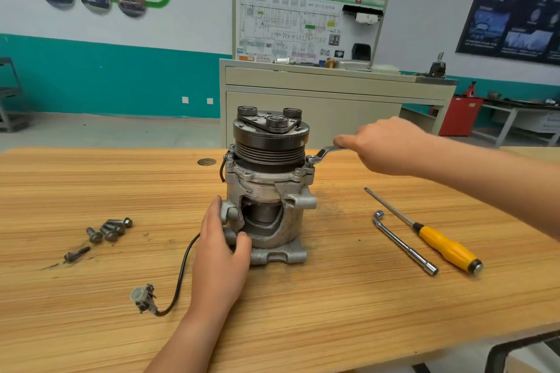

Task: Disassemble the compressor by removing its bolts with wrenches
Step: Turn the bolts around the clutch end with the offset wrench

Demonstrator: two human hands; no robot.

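Your compressor (266,191) stands upright on the bench (91,312). Your left hand (222,248) clasps its lower housing, so press down firmly. Your right hand (385,145) grips the wrench (325,153), ring on the right flange bolt (311,159). Keep it level and pull smoothly.

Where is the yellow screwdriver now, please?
In the head view, the screwdriver lies on the table, right of the compressor, beside the L-wrench, its yellow handle nearer the person.
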